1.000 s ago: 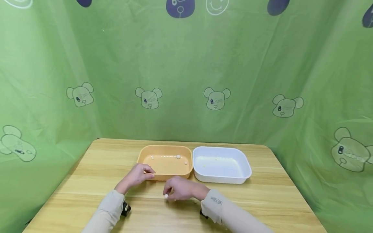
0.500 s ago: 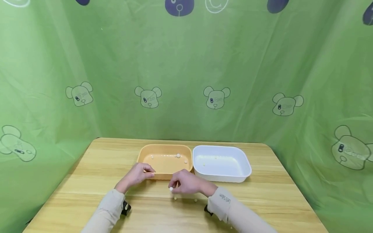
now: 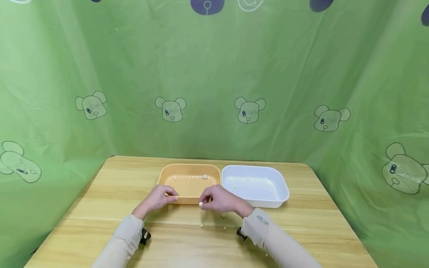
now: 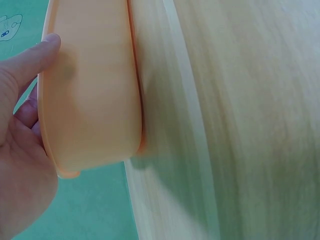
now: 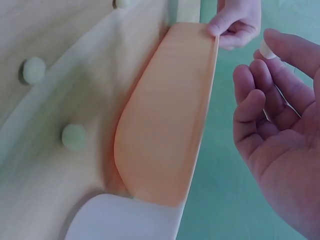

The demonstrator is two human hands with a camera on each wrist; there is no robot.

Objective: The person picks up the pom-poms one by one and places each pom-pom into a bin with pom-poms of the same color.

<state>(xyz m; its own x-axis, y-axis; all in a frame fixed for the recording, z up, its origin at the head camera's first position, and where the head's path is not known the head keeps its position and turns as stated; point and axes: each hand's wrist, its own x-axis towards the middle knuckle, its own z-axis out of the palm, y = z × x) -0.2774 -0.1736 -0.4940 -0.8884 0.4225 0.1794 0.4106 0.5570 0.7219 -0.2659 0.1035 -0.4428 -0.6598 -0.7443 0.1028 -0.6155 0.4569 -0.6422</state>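
My left hand (image 3: pixel 156 198) grips the near-left rim of an orange tray (image 3: pixel 191 200); in the left wrist view its thumb (image 4: pixel 49 47) lies on the tray's outer wall and the other fingers go behind the rim. Between thumb and fingertip my right hand (image 3: pixel 221 199) pinches a small white ball (image 5: pixel 266 50), just in front of the tray's near-right wall. Several white balls of differing size, one of them a larger ball (image 3: pixel 205 177), lie inside the orange tray. The right hand partly hides the tray's near-right corner.
Against the orange tray's right side stands a white tray (image 3: pixel 254 204) with a few tiny pale balls in it. More small balls, such as a pale ball (image 3: pixel 225 228) and another ball (image 5: pixel 74 136), lie on the wooden table (image 3: pixel 181 242). A green curtain (image 3: pixel 207 141) hangs behind.
My right hand has moved up and to the right toward the orange tray, carrying the pinched ball. Small balls on the table have come into view below it. The left hand keeps its grip.
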